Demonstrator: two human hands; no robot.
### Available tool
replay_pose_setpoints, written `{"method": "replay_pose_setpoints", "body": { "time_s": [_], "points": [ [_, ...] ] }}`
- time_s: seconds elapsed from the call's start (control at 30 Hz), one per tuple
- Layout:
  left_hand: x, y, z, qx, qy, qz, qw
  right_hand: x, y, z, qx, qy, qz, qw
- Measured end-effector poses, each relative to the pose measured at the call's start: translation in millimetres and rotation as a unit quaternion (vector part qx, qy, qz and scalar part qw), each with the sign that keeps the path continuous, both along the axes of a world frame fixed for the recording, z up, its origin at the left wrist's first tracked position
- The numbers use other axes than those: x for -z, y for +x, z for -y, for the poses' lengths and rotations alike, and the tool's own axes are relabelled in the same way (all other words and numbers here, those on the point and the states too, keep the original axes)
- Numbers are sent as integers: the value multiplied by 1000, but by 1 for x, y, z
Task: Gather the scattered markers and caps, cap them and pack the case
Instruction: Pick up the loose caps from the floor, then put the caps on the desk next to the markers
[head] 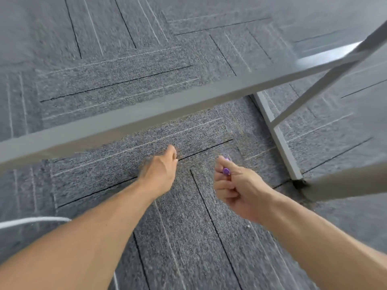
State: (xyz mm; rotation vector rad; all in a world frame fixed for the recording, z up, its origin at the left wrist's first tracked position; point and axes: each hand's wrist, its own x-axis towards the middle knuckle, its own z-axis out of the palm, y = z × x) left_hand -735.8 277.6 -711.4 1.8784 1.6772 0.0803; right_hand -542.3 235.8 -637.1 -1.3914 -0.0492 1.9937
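Step in hand, as judged: collecting scattered pieces from the carpet (188, 237) beneath the grey table frame (146, 114). The right hand (236, 185) is curled into a loose fist around a purple marker (226, 171). The marker's round end shows between thumb and forefinger, and a trace of purple shows beyond the thumb tip. Blur hides whether it is capped. The hand hangs above the carpet, near the foot of the table leg (278, 139) but apart from it. The left hand (161, 166) reaches down and forward to the carpet just below the frame's cross bar, fingertips bunched at a dark seam line. It cannot be told whether they pinch anything or how far they are closed. Neither the case nor any loose caps are in view. To do this step well, bring the left fingertips down flat to the pile and pinch low, since a small cap would sink into the fibres and roll. Hold the purple marker secure in the right palm so it does not drop. Lift both wrists clear of the cross bar when rising. A white cable (31, 220) lies on the carpet to the left and should be avoided.
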Motion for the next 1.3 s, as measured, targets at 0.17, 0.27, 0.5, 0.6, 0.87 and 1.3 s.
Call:
{"method": "replay_pose_setpoints", "body": {
  "time_s": [0.17, 0.27, 0.5, 0.6, 0.87, 1.3],
  "points": [
    [-81, 14, 31, -161, -89, 195, 963, -72, -11, 27, 60, 7, -129, 990],
    [-146, 7, 42, -297, -227, 441, 816, -131, -2, 37, 57, 29, -112, 992],
    [-325, 32, 102, -284, -227, 659, 658, -294, 44, 76, 1, 152, -46, 987],
    [-402, 61, 127, -269, -203, 644, 687, -358, 66, 105, 35, 188, -51, 980],
    [-584, 190, 178, -116, 10, 495, 861, -540, 168, 199, -24, 316, 222, 922],
    [-771, 537, 319, 432, 232, 154, 858, -736, 523, 457, -264, 142, 841, 451]
  ]
}}
